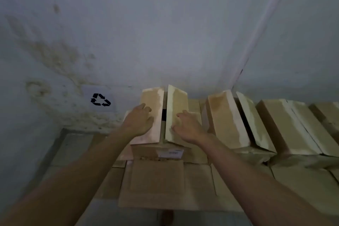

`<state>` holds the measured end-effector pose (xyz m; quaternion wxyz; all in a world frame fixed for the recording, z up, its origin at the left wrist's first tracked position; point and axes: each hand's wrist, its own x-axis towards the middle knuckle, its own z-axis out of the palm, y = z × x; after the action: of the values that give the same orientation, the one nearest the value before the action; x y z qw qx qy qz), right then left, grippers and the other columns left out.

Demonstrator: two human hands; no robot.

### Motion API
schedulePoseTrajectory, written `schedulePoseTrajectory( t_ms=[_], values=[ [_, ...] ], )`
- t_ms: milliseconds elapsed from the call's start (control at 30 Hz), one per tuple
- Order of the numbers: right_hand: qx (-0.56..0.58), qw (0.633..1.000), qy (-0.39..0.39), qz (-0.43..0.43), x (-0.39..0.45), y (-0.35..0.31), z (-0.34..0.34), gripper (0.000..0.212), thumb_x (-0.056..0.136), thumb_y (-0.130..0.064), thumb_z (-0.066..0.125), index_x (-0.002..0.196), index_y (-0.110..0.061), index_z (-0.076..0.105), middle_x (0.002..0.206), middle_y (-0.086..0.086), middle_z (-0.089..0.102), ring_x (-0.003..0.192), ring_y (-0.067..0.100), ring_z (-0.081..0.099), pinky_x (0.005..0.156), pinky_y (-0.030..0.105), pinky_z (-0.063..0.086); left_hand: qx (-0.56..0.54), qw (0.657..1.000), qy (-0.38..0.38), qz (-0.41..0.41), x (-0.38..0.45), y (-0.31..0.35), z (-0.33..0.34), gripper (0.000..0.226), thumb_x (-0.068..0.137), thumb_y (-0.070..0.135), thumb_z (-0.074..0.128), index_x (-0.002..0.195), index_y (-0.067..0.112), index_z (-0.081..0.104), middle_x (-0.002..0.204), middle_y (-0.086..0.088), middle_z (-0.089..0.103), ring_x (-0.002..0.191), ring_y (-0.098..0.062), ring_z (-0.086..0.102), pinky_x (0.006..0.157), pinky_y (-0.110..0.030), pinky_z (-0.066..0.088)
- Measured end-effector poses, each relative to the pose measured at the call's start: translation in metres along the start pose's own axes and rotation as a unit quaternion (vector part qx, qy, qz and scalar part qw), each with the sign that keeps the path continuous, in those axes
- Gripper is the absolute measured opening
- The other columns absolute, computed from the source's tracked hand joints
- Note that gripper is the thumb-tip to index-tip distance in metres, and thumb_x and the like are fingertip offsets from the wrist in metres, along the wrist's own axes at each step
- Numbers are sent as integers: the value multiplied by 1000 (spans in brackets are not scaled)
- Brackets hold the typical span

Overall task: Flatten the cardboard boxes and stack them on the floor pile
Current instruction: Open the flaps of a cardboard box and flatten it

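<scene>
Left hand (139, 122) and right hand (187, 128), fingers loosely spread, each rest on a raised top flap of the tan upright cardboard box (159, 145).

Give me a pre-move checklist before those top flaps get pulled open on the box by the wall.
1. Left hand on the left flap: ok, fingers lie on its face.
2. Right hand on the right flap: ok, fingers rest near its inner edge.
3. Flaps unsealed: ok, a dark gap shows between them.
4. Box empty inside: cannot tell, the gap is too dark.
5. Room to the right: not ok, the neighbouring box stands close beside it.
6. Flattened cardboard below ready to take more: ok, it lies flat in front.
</scene>
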<state>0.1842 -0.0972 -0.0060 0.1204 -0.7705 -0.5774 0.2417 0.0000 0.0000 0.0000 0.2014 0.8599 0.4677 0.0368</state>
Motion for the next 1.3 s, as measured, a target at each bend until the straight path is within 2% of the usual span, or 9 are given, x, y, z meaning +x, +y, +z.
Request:
schedulePoseTrajectory(
  t_ms=[200, 333, 567, 667, 833, 1000, 1133, 1233, 1300],
  values=[
    [24, 997, -9, 74, 63, 7, 37, 79, 94, -56, 53, 154, -17, 19, 167, 12, -6, 153, 35, -1, 119, 53, 23, 53, 996, -66, -10, 66, -38, 55, 56, 103, 36, 31, 153, 12, 22, 162, -21, 7, 150, -38, 6, 119, -51, 18],
    [-44, 996, 7, 73, 82, 10, 55, 87, 84, -63, 59, 150, -19, 23, 164, 11, 4, 150, 36, 2, 115, 60, 23, 43, 997, -52, -28, 68, -53, 94, 64, 103, 46, 21, 158, 21, 0, 164, -12, -15, 151, -29, -15, 122, -51, 4],
    [-71, 991, 7, 117, 87, -1, 70, 90, 82, -58, 55, 153, -16, 20, 164, 15, 5, 150, 41, 0, 113, 66, 20, 85, 994, 60, -24, 58, -50, 115, 69, 99, 52, 15, 159, 20, 6, 165, -14, -4, 152, -27, -8, 123, -47, 3],
    [-42, 991, 38, 120, 85, -13, 63, 86, 77, -52, 56, 150, -17, 24, 156, 19, 23, 144, 45, 19, 109, 64, 30, 93, 994, 55, -20, 59, -49, 115, 77, 96, 61, 13, 159, 19, 1, 164, -16, -8, 152, -28, -12, 123, -48, 3],
    [-6, 978, 207, -25, 50, -16, 30, 60, 82, -12, 55, 142, -9, 49, 145, 15, 49, 114, 35, 57, 86, 43, 55, 98, 994, 30, -30, 62, -45, 113, 96, 85, 80, 3, 158, 19, -3, 163, -17, -14, 150, -30, -18, 122, -51, -1],
    [-56, 949, 298, 80, 33, 29, -2, 39, 82, 8, 56, 120, 0, 64, 137, 11, 54, 108, 30, 58, 86, 41, 53, 108, 992, -2, -62, 67, -32, 110, 102, 85, 80, 25, 157, 13, 1, 162, -23, -11, 150, -38, -12, 117, -60, 13],
    [-171, 944, 219, 177, 28, 60, 14, 51, 89, -5, 60, 138, 8, 50, 158, 27, 26, 145, 41, 27, 118, 50, 27, 133, 989, -14, -65, 70, -27, 108, 99, 87, 75, 28, 155, 9, 2, 161, -27, -8, 149, -43, -7, 113, -62, 22],
    [-159, 959, 173, 156, 24, 65, 49, 71, 95, -34, 50, 152, 2, 28, 163, 29, 11, 152, 45, 0, 123, 53, 1, 147, 987, -15, -69, 71, -29, 109, 100, 86, 75, 30, 155, 8, 2, 161, -27, -7, 149, -44, -6, 111, -63, 23],
    [-117, 976, 112, 147, 21, 63, 74, 76, 100, -37, 40, 158, 0, 8, 164, 27, -1, 152, 42, -8, 124, 51, 0, 145, 987, -20, -69, 71, -29, 108, 99, 86, 73, 34, 154, 8, 3, 161, -27, -6, 148, -44, -5, 110, -64, 22]
  ],
)
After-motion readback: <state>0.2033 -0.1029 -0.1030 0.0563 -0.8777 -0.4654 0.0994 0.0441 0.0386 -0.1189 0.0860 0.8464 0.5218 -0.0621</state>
